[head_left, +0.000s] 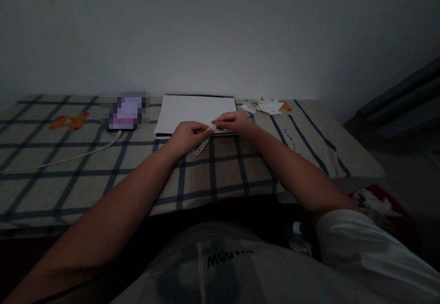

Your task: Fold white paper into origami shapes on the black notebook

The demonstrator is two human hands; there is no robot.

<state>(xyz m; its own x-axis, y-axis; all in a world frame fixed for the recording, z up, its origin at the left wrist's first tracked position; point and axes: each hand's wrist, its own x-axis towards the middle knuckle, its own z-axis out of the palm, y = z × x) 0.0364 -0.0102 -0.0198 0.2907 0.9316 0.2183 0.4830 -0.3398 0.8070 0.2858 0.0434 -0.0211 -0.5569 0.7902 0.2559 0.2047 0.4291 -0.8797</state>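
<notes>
Hands: left hand and right hand both pinch a perforated paper strip at the white pad's near edge.

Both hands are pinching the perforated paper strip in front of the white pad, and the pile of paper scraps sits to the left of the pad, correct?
Not quite. The head view shows the paper scraps to the right of the white pad, not the left. The rest holds: left hand and right hand pinch the perforated strip.
</notes>
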